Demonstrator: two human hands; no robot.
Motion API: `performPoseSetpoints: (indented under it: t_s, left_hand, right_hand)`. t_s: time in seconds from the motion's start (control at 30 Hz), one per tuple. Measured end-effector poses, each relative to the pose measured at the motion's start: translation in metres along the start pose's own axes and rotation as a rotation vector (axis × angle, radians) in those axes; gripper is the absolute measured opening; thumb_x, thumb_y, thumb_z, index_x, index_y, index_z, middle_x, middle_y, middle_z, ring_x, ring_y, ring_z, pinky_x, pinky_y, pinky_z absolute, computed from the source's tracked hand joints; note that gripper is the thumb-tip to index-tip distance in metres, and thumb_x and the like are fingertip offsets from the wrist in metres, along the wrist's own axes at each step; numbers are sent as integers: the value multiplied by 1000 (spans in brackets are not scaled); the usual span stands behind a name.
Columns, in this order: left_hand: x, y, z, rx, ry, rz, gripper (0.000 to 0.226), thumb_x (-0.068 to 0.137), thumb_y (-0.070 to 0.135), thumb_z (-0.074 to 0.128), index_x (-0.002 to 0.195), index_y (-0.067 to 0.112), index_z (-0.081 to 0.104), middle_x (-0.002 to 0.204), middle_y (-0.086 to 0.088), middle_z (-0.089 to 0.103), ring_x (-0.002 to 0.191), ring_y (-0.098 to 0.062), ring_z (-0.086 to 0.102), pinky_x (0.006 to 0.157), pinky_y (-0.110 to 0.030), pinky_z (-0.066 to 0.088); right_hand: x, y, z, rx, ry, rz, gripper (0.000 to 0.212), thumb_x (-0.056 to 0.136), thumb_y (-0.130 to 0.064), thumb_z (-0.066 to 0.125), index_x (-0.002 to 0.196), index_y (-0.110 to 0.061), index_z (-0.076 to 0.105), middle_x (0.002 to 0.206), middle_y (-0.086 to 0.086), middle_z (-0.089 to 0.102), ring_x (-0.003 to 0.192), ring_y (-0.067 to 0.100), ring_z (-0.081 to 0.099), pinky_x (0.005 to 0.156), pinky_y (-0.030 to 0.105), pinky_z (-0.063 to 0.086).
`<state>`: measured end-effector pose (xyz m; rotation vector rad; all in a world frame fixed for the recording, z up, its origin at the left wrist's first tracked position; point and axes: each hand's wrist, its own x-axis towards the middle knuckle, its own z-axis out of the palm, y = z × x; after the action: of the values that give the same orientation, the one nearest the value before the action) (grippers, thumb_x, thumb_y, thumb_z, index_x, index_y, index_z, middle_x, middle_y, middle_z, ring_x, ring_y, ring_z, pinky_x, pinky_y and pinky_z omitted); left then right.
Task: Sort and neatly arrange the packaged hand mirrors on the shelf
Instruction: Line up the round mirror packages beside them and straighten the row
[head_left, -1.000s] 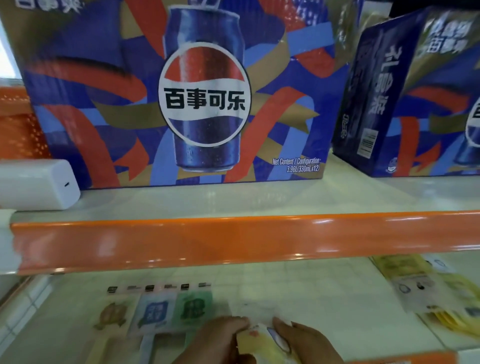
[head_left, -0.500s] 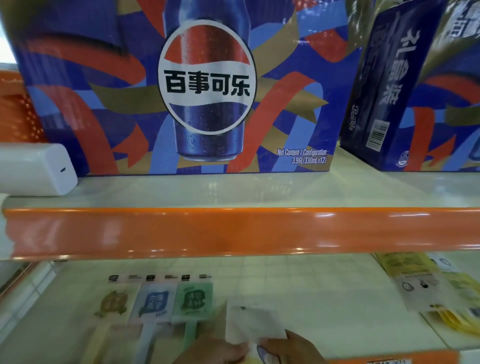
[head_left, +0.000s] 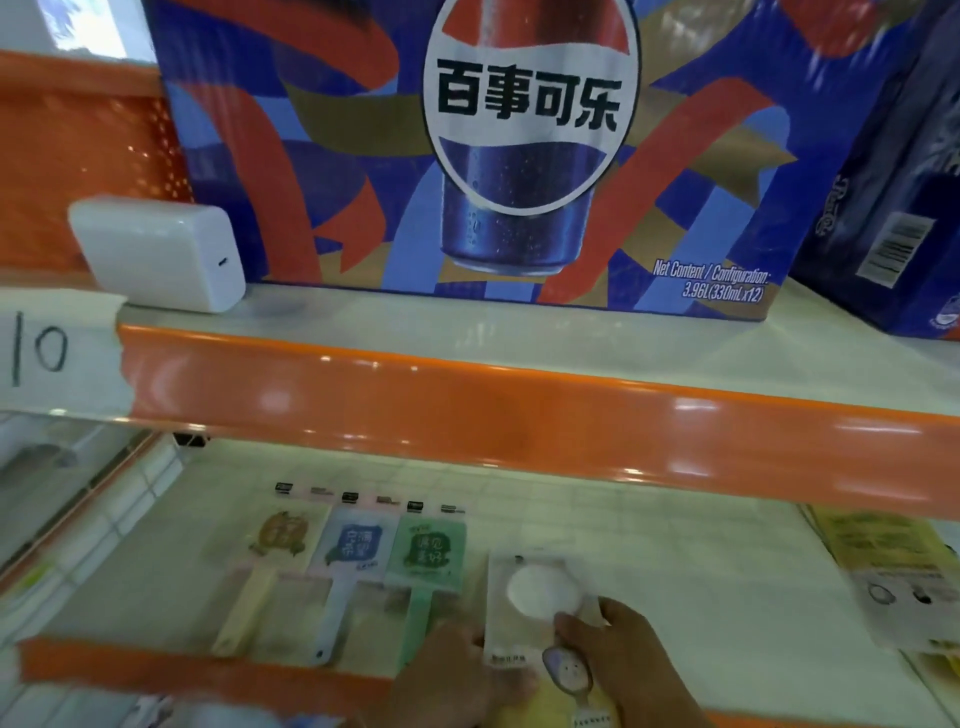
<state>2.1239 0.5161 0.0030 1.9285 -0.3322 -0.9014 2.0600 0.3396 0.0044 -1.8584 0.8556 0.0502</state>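
Lower shelf (head_left: 649, 561), lower half of the frame, left to right:

1. Three packaged hand mirrors lie flat in a row, edges touching or nearly so — yellow-handled mirror (head_left: 270, 551), blue-handled mirror (head_left: 353, 553), green-handled mirror (head_left: 428, 556). Each long axis runs front to back, with the handle toward the orange front lip (head_left: 208, 670).

2. The left hand (head_left: 457, 670) sits at the lower centre of the frame, just right of the green handle. Its fingers meet the left edge of the white-backed package (head_left: 530, 597). Motion blur prevents a reading of whether they pinch it or only press it.

3. The white-backed package lies just right of the green-handled mirror, apart by a narrow gap, with its long axis parallel to the row. The coming move turns on closing that gap leftward. The left hand is the nearer one to it.

4. The right hand (head_left: 618, 654) grips the package's lower right, thumb on top — a second, yellowish package (head_left: 566, 680) shows beneath it.

5. A loose pile of packages (head_left: 883, 566) lies at the right edge, cut off by the frame; its contents are unreadable.
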Motion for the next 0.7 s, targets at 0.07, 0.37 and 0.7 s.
performPoseSetpoints:
  t_s: [0.07, 0.37, 0.7]
  left_hand:
    - [-2, -3, -7, 214, 171, 38, 56, 76, 50, 70, 122, 29, 47, 109, 15, 59, 94, -3, 58, 82, -16, 46]
    - [-10, -34, -54, 661, 640, 447, 13, 87, 39, 56, 85, 30, 65, 64, 18, 57, 49, 2, 47, 48, -3, 30]
    - [7, -68, -60, 773, 642, 775, 23, 86, 33, 56, 98, 19, 70, 101, 7, 65, 101, -11, 55, 93, -27, 45]
  right_hand:
    - [5, -1, 0, -11, 78, -34, 14, 79, -25, 75, 86, -14, 68, 82, 3, 72, 76, 15, 67, 63, 26, 53]
    - [18, -20, 21, -252, 169, -94, 42, 83, -37, 64, 117, -23, 45, 82, -8, 61, 76, 13, 58, 59, 24, 43]
    - [23, 0, 42, -631, 184, -302, 47, 83, -47, 54, 128, -34, 49, 119, 4, 40, 113, 30, 46, 86, 34, 47]
